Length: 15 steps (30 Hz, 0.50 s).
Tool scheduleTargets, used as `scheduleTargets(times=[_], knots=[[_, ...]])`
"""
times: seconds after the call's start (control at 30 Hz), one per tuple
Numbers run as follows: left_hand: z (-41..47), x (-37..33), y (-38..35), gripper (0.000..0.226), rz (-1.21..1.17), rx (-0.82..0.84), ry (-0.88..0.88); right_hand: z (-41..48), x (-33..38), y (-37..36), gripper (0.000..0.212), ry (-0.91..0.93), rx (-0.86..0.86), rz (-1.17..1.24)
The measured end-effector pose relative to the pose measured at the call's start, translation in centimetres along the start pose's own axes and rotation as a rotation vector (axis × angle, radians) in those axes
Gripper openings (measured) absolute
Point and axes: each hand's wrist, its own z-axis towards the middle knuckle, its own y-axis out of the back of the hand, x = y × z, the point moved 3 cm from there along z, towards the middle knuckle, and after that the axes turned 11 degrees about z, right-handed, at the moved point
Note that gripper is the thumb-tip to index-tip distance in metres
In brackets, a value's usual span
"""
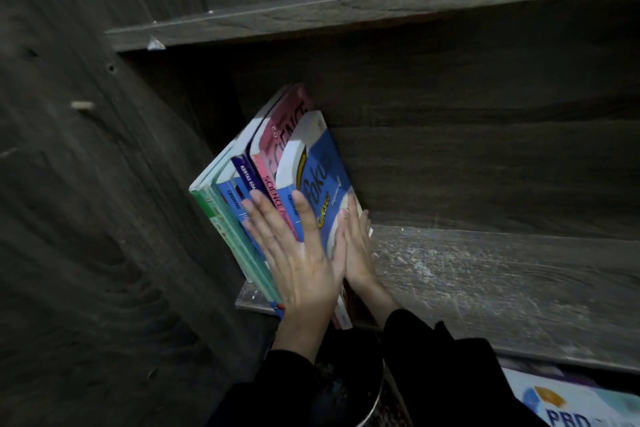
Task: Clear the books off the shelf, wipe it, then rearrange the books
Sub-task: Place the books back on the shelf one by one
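Several books (242, 180) stand in a row at the left end of a dark wooden shelf (485, 274), leaning against its left side wall. A blue book titled "Fokus" (322, 170) is the rightmost, and a pink "Science" book (284, 135) stands beside it. My left hand (298, 260) lies flat with fingers spread across the spines. My right hand (360, 250) presses flat against the blue book's cover from the right. The rest of the shelf board to the right is bare and shows pale streaks.
Another shelf board (346, 7) runs above. The tall side panel (86, 184) closes off the left. A book with a white and blue cover (571, 406) lies at the bottom right, below the shelf. A dark round container with a metal rim (356, 392) sits under my arms.
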Motion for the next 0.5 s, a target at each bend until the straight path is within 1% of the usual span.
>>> scheduleTargets(times=[0.13,0.27,0.37,0.43,0.5], knots=[[0.0,0.1,-0.6,0.111,0.029,-0.067,0.003,0.4,0.1,-0.1,0.068,-0.013,-0.042,0.025],[-0.1,0.2,-0.7,0.099,0.033,-0.107,0.024,0.5,0.4,0.0,0.067,-0.013,-0.052,0.029],[-0.1,0.3,-0.5,0.103,0.043,-0.09,0.036,0.3,0.3,0.1,0.055,-0.022,-0.038,-0.006],[-0.1,0.3,-0.3,0.107,0.051,-0.048,0.05,0.1,0.2,0.4,0.053,-0.06,-0.047,-0.037],[-0.4,0.3,0.0,0.106,0.055,0.014,0.055,-0.5,0.2,0.6,0.053,-0.085,-0.057,-0.074]])
